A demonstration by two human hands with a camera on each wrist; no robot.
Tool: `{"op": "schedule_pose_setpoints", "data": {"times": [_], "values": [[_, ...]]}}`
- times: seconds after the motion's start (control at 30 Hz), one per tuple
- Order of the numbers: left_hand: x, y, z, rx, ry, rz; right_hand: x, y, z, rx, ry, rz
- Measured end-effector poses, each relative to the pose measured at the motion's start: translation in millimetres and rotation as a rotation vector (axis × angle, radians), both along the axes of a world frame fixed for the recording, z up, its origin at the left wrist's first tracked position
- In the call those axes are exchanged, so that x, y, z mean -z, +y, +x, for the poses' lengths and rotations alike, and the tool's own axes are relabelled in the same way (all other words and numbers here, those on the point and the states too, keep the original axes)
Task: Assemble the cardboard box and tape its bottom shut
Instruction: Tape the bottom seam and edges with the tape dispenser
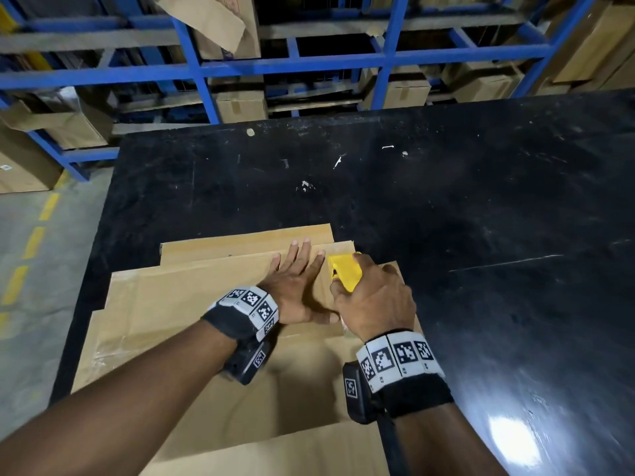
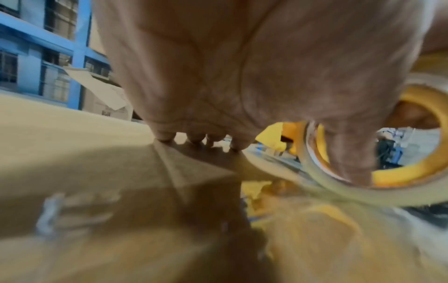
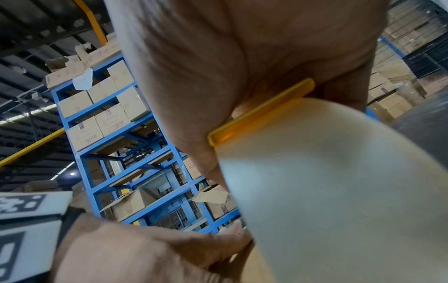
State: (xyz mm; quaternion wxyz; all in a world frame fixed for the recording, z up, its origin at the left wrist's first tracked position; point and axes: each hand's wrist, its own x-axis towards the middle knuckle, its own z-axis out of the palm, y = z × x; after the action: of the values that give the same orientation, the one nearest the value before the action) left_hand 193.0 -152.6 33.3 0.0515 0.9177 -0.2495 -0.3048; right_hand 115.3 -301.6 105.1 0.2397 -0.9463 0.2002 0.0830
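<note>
A brown cardboard box [image 1: 178,304] stands on the black table [image 1: 446,201] with its folded flaps facing up. My left hand [image 1: 295,280] lies flat on the flaps, fingers straight and spread; in the left wrist view its fingertips [image 2: 196,138] press the cardboard [image 2: 72,153]. My right hand [image 1: 374,297] grips a yellow tape dispenser [image 1: 345,269] just right of the left hand, at the box's far right part. The tape roll [image 2: 363,191] shows in the left wrist view and fills much of the right wrist view as a pale roll [image 3: 339,191] under the dispenser's yellow edge [image 3: 261,113].
Flat cardboard [image 1: 247,240] lies on the table beyond the box. Blue shelving [image 1: 295,63] with cartons stands behind the table. The concrete floor [image 1: 27,269] with yellow dashes runs along the table's left edge. Small white scraps [image 1: 338,162] dot the table.
</note>
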Motion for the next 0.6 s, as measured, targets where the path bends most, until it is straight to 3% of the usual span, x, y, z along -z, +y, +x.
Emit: {"op": "schedule_pose_setpoints", "data": {"times": [0.17,0.6], "values": [[13,3,-3,0.045,-0.075,0.036,-6,1,-33,0.000,-0.002,-0.015],[7,-2,-4,0.021,-0.047,0.124,14,3,-226,0.079,-0.086,-0.013]]}}
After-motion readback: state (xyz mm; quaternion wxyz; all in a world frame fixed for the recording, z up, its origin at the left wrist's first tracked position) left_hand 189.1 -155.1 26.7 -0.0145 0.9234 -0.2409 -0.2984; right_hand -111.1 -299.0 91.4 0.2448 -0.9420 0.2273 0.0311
